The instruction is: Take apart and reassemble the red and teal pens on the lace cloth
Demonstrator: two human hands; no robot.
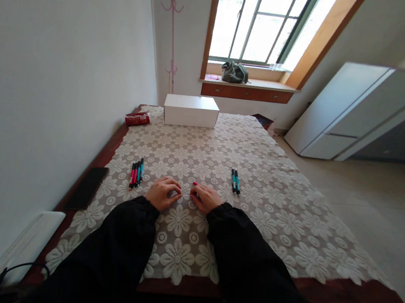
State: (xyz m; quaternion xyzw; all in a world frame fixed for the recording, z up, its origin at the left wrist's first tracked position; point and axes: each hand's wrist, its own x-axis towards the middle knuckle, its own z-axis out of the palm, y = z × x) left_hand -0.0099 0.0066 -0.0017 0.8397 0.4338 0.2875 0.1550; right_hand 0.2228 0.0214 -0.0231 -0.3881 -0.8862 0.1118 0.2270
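Observation:
My left hand [164, 193] is closed in a pinch at the middle of the table, its fingertips on one end of a thin white piece [185, 195]. Facing it, my right hand [206, 197] is closed too, with its fingertips at the other end of that piece. A small red end [195, 183] sticks out above the right fingers; the rest of it is hidden. To the left lies a row of red and teal pens [136, 174]. On the right, two teal and black pens [235, 181] lie side by side.
A white box [191, 111] stands at the table's far end, beside a red packet [137, 118]. A dark phone-like slab [87, 187] lies along the left edge, near the wall. A lace tablecloth [177, 260] covers the table. A white power strip [32, 242] sits at lower left.

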